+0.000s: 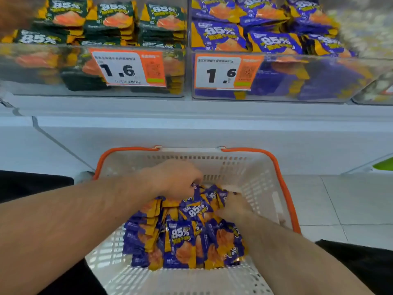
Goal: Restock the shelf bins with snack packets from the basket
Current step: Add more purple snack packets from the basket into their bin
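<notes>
A white basket (257,179) with orange handles sits on the floor below the shelf. Inside lies a heap of purple-and-orange snack packets (182,237). My left hand (178,177) reaches in from the left, fingers curled down and pinching the top of a purple packet at the far end of the heap. My right hand (232,206) comes in from the right and grips packets at the same far end. On the shelf above, a clear bin (319,81) holds the same purple packets (274,42).
A second clear bin (42,81) to the left holds dark green packets (114,15). Each bin's front carries an orange-and-white price tag reading 1.6. The white shelf ledge (191,111) juts out above the basket. Pale floor tiles (340,199) lie to the right.
</notes>
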Motion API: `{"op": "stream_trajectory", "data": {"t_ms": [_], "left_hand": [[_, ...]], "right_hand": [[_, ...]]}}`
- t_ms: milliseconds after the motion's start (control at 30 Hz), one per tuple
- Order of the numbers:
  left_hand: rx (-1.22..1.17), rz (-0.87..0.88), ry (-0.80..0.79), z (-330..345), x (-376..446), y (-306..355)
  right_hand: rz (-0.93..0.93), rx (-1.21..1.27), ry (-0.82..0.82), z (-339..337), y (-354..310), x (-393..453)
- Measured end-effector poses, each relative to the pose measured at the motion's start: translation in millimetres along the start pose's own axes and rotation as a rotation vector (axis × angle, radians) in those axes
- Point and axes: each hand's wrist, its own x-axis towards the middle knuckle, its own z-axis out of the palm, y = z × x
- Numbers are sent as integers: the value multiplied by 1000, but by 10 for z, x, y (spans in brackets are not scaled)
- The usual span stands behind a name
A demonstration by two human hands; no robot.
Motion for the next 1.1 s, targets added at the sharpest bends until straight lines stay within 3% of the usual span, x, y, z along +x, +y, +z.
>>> {"op": "stream_trajectory", "data": {"t_ms": [167, 333, 533, 700, 767, 867, 967, 1100], "left_hand": [[-16, -30, -28, -16, 22, -25], [-9, -40, -67, -31, 15, -25], [-11, -55, 31, -178, -24, 4], [-19, -94, 208, -290, -72, 5], [7, -73, 299, -371, -115, 39], [-53, -1, 404, -496, -165, 110], [-278, 17, 396, -600, -252, 172], [-303, 86, 508, -662, -368, 144]], "right_hand": [[115, 90, -133, 146, 125, -15], [71, 8, -2, -43, 52, -167], [-66, -141, 275, -801, -32, -393], [-305, -186, 175, -1667, -318, -682], [-370, -146, 102, -1923, -445, -868], [-462, -48, 121, -2204, -569, -1151], [-477, 160, 102, -2358, -624, -1475], [-455, 543, -41, -2470, -590, -1771]]}}
